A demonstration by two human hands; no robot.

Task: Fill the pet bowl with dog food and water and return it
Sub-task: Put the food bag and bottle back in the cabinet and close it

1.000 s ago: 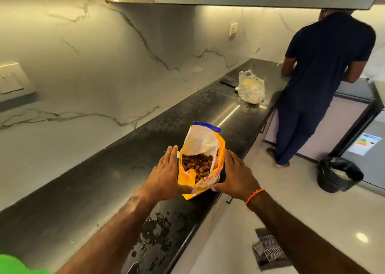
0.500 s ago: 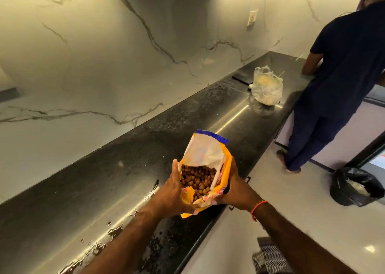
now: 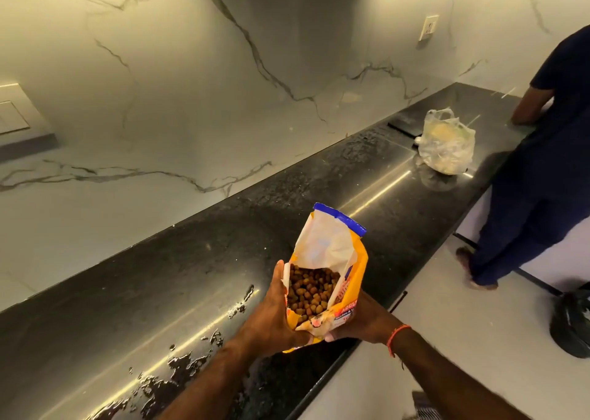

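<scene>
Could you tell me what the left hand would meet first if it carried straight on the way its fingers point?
The left hand already grips the food bag; past it, probably bare black counter, though depth is unclear.

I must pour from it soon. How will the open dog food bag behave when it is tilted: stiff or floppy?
Probably floppy: the dog food bag is thin and creased, and the left hand and right hand both grip it. Its tall flap may fold over. The loose kibble would likely shift suddenly.

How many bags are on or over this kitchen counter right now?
2. An open dog food bag held in both hands over the counter's near edge, and a clear plastic bag standing farther along the counter. None seems hidden.
</scene>
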